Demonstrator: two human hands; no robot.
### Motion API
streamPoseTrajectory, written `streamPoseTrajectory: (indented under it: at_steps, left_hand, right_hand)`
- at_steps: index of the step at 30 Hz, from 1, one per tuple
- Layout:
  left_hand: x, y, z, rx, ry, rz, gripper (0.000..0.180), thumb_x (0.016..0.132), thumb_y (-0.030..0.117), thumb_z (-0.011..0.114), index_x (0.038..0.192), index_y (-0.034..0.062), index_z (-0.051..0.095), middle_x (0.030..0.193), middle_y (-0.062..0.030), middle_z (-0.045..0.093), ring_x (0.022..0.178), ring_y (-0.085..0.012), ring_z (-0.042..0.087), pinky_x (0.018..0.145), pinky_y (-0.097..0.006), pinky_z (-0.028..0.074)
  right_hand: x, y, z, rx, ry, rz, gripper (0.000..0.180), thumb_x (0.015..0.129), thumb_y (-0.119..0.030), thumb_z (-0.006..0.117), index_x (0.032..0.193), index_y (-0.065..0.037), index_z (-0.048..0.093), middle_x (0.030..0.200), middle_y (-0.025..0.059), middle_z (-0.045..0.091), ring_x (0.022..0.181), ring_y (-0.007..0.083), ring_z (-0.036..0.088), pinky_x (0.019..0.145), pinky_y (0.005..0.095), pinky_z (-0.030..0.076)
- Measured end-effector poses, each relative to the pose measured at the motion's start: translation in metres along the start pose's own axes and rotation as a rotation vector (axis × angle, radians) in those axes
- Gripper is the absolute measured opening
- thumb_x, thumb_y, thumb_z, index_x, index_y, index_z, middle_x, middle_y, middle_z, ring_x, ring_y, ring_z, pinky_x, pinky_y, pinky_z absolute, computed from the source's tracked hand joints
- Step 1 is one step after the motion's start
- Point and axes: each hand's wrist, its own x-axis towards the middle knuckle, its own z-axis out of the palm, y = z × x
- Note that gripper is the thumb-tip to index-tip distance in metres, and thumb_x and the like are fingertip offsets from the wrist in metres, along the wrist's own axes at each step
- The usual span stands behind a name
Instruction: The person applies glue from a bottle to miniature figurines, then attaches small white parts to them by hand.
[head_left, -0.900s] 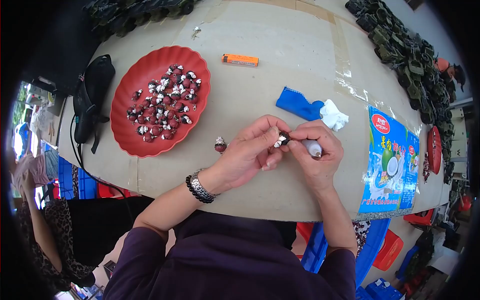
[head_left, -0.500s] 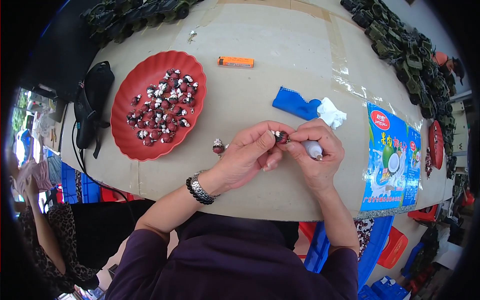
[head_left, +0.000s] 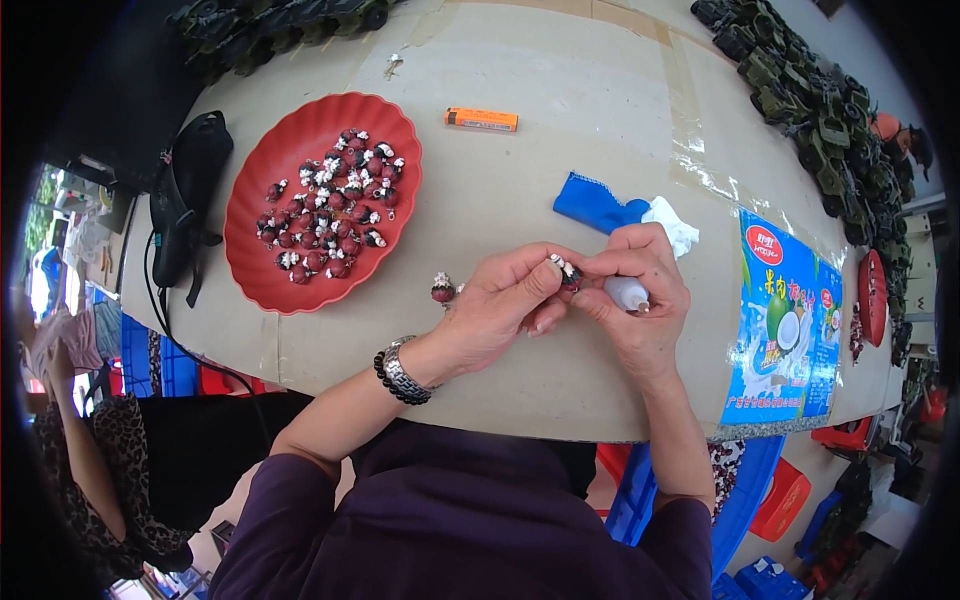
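My left hand (head_left: 500, 310) pinches a small dark red bead piece with a white cap (head_left: 567, 272) between thumb and fingertips. My right hand (head_left: 640, 300) touches the same piece and also grips a small white bottle (head_left: 625, 292) in its palm. Both hands rest over the beige table (head_left: 540, 180) near its front edge. One more red bead piece (head_left: 442, 290) lies on the table just left of my left hand. A red scalloped plate (head_left: 270, 280) at the left holds several similar pieces.
An orange lighter (head_left: 481, 120) lies at the table's far side. A blue and white cloth (head_left: 610, 210) sits just beyond my hands. A printed blue package (head_left: 785, 330) lies at the right. A black pouch (head_left: 185, 200) rests left of the plate. Dark green parts (head_left: 810, 100) line the right rim.
My hands have stayed together on the small piece, with only slight finger shifts. The rest of the table looks the same.
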Motion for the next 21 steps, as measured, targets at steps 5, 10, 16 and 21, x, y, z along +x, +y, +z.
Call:
streamPoseTrajectory:
  at_steps: [5,10,16,21]
  left_hand:
    - [0.0006,-0.0029,-0.0058,0.036,-0.034,0.011,0.037,0.102,0.033,0.042,0.111,0.0,0.056,0.083,0.0001,0.051,0.063,-0.0057,0.042,0.055,-0.02,0.036]
    - [0.0013,-0.0005,-0.0002,0.08,0.006,-0.016,0.033,0.102,0.033,0.042,0.107,0.0022,0.053,0.078,0.0008,0.05,0.062,-0.0047,0.041,0.054,-0.019,0.034]
    - [-0.0004,0.0035,0.0025,0.102,0.017,-0.032,0.028,0.101,0.033,0.044,0.1,0.0059,0.047,0.077,0.0014,0.048,0.06,-0.0038,0.038,0.052,-0.019,0.031]
    - [-0.0018,0.0036,0.0025,0.101,0.022,-0.032,0.026,0.101,0.032,0.045,0.098,0.0063,0.046,0.079,0.0009,0.048,0.06,-0.0039,0.038,0.052,-0.019,0.03]
  right_hand:
    - [0.001,0.0033,0.0,0.025,-0.116,-0.006,0.031,0.06,0.002,0.082,0.087,-0.005,0.068,0.095,0.005,0.053,0.082,0.0121,0.053,0.068,0.0237,0.044]
    - [0.0009,0.0051,0.0003,0.016,-0.117,-0.023,0.031,0.059,-0.001,0.084,0.085,-0.005,0.067,0.094,0.0048,0.055,0.083,0.0126,0.053,0.07,0.0251,0.044]
    - [-0.0006,0.006,0.002,0.023,-0.085,0.003,0.031,0.056,0.0,0.084,0.081,-0.005,0.065,0.091,0.0053,0.057,0.085,0.0146,0.056,0.07,0.0266,0.046]
    - [-0.0012,0.0074,0.0033,0.06,-0.063,0.035,0.031,0.054,0.002,0.084,0.077,-0.004,0.064,0.087,0.0052,0.059,0.084,0.0158,0.057,0.068,0.0274,0.047]
